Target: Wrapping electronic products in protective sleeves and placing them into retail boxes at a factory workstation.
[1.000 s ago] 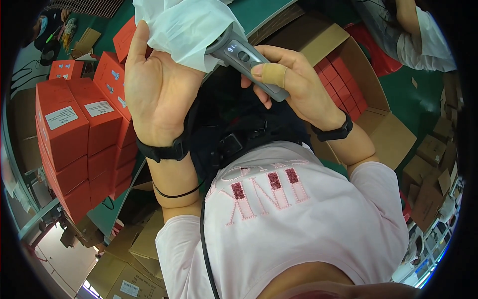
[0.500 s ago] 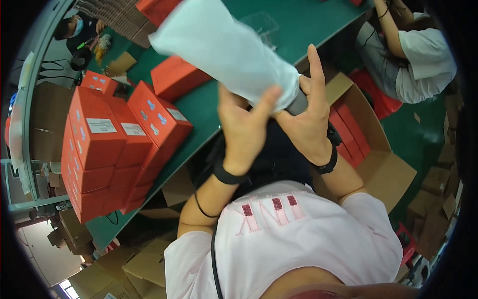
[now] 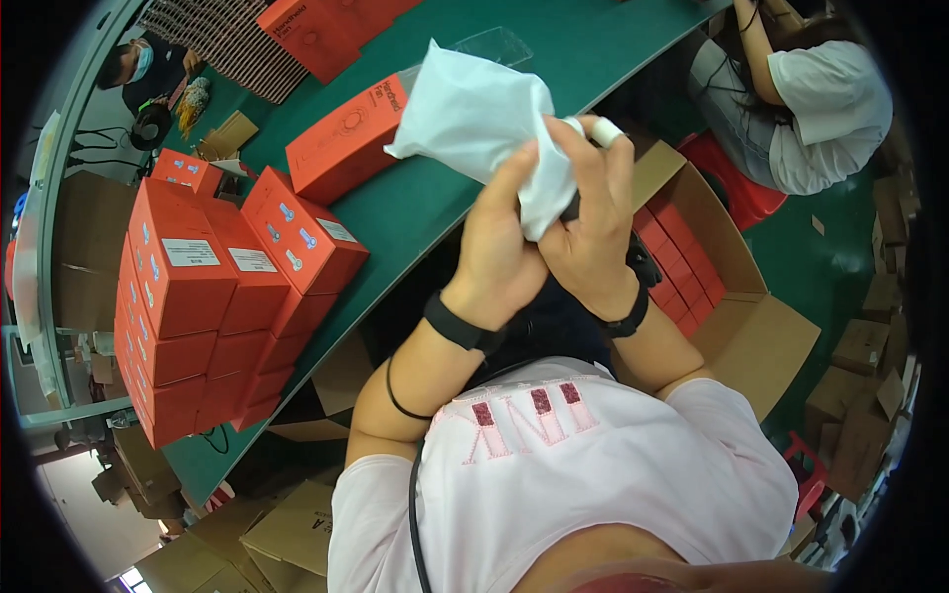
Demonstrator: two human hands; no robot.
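White pouch point(image 3: 470, 109) pinched at its near end.
Left hand point(image 3: 496, 237) and right hand point(image 3: 595, 232) both grasp it; a red carton point(image 3: 336, 148) lies left, beyond the grip.

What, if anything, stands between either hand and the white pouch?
Nothing visible: the left hand and right hand both hold the white pouch at its near end. The nearest red box lies to the pouch's left, not between.
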